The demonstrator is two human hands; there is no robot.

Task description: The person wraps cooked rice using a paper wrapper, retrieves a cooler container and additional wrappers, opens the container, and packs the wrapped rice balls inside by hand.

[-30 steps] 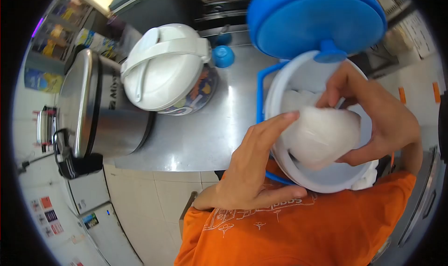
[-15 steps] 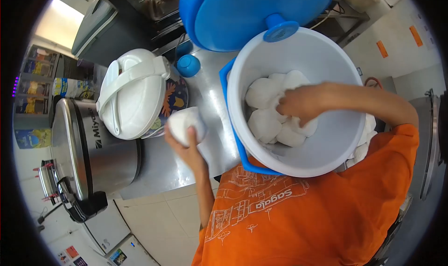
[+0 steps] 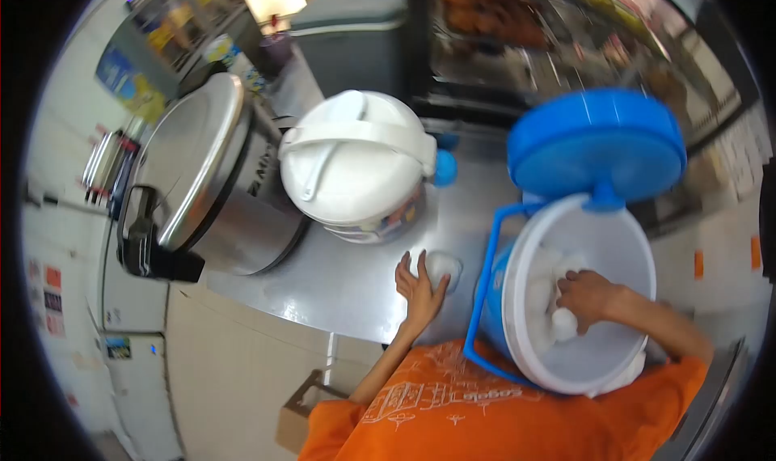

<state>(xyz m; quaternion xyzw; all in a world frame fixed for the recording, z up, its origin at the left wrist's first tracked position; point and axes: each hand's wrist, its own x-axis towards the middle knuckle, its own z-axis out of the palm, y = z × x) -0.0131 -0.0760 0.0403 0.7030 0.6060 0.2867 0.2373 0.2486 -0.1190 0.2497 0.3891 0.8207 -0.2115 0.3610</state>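
Our left hand [image 3: 420, 289] is over the table [image 3: 323, 287], its fingers spread wide, with a white bundle [image 3: 444, 270] on the metal at its 2 o'clock. Thumb and index are right at the bundle's near side; blur hides whether they press on it. Our right hand [image 3: 590, 295] reaches into the bucket [image 3: 629, 255], fingers curled down against the white pieces [image 3: 540, 287]; we cannot tell whether they grip one. A small white lump [image 3: 564, 323] shows at their 7 o'clock.

From the bundle, the bucket stands at 3 o'clock, and its blue handle [image 3: 486, 299] rises between the two. The bucket's open lid [image 3: 598, 158] tilts up at its 12 o'clock. At the bundle's 11 o'clock we see a closed white-topped jug [image 3: 356, 166], with a blue cup [image 3: 445, 168] just beside it. A steel pot [image 3: 250, 210] stands at 10 o'clock. Farther off, a grey cooler box [image 3: 352, 57] is at the jug's 12 o'clock, and a display case [image 3: 497, 69] holding brownish food is to its right.
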